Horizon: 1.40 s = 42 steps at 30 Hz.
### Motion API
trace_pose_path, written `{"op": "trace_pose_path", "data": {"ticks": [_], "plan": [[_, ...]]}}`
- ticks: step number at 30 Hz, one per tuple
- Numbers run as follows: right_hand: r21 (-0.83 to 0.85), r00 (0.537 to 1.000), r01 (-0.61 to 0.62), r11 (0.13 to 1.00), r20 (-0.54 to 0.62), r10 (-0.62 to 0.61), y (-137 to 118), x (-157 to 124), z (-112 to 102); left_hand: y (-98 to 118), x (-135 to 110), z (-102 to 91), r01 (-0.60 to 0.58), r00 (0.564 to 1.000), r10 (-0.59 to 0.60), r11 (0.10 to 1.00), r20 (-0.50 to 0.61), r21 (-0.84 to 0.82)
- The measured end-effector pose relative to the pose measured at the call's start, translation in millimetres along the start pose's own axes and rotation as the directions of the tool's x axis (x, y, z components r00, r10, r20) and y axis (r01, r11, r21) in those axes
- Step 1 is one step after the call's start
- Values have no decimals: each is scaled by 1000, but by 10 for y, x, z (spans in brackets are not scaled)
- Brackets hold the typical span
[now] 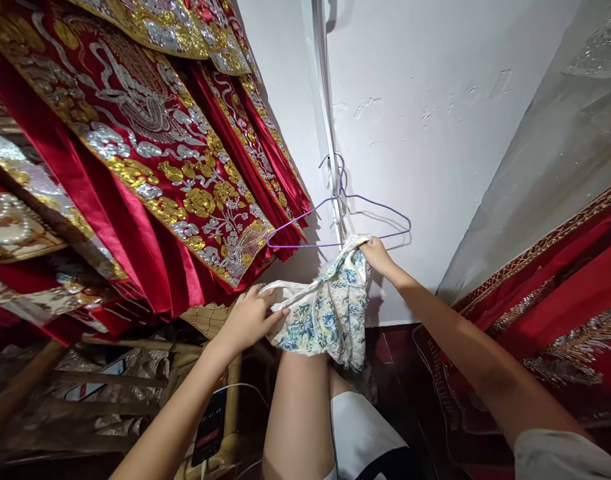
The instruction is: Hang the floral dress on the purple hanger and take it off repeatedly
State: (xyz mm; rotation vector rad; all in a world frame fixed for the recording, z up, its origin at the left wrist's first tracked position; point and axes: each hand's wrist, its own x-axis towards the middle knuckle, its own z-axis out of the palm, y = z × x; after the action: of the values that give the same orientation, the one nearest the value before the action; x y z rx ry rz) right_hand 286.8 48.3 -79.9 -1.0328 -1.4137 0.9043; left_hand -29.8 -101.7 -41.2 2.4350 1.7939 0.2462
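Note:
A white garment with a blue and green floral print point(320, 320) hangs between my two hands, above my raised leg. My left hand point(255, 312) grips its left edge, thumb over the cloth and fingers at the rim. At its upper right corner, my right hand point(375, 255) pinches the bunched top edge. Just above the cloth, a purple hanger point(392, 206) hangs by its hook from a white metal rail on the wall. The hanger's lower bar passes close behind the garment's top; whether they touch I cannot tell.
Red robes with gold and silver embroidery point(195, 180) hang at the left. More red beaded cloth point(560, 320) is at the right beneath clear plastic. A bamboo chair point(230, 407) stands lower left, with a phone point(210, 427) and cable there. The white wall point(425, 80) is behind.

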Motion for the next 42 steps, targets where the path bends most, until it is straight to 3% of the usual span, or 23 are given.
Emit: {"op": "trace_pose_path", "data": {"ticks": [4, 8, 11, 14, 15, 18, 23, 26, 29, 32, 35, 38, 40, 42], "plan": [[33, 992, 116, 993, -50, -114, -103, -188, -186, 10, 205, -43, -47, 985, -16, 935, -173, -351], [-24, 963, 264, 964, -58, -265, -356, -350, -302, 167, 466, -168, -70, 899, -247, 734, -362, -676], [-75, 930, 363, 929, -32, -366, -567, -437, -350, 241, 587, -337, -170, 789, -352, 664, -504, -729], [-107, 877, 478, 872, 15, -479, -776, -501, -382, 256, 672, -545, -266, 711, -301, 721, -635, -640], [-107, 859, 512, 852, 42, -511, -838, -523, -387, 261, 707, -612, -286, 716, -254, 743, -650, -606], [-86, 840, 539, 838, 130, -527, -960, -617, -387, 311, 841, -772, -334, 808, -55, 778, -587, -532], [-183, 903, 418, 890, 194, -384, -907, -794, -494, 398, 1010, -850, -363, 872, 117, 805, -475, -469], [-287, 918, 368, 884, -42, -395, -817, -729, -722, 357, 1031, -831, -310, 920, 120, 806, -374, -503], [-379, 865, 267, 886, -310, -394, -758, -430, -1046, 321, 1040, -809, -245, 940, 38, 768, -340, -592], [-437, 911, 124, 891, -305, -276, -720, -32, -1333, 352, 1047, -790, -213, 950, -5, 721, -312, -660], [-387, 985, -32, 921, -166, -36, -714, 216, -1535, 339, 1048, -771, -204, 953, -13, 714, -304, -670], [-223, 986, -150, 963, 32, 161, -770, 234, -1669, 162, 1078, -748, -245, 917, -26, 752, -399, -612], [-48, 980, -155, 987, 120, 160, -823, 154, -1676, 10, 1150, -717, -275, 872, -25, 801, -489, -531], [147, 1000, -5, 989, 29, 1, -858, 14, -1576, -72, 1270, -665, -268, 850, -29, 836, -526, -479]]}}
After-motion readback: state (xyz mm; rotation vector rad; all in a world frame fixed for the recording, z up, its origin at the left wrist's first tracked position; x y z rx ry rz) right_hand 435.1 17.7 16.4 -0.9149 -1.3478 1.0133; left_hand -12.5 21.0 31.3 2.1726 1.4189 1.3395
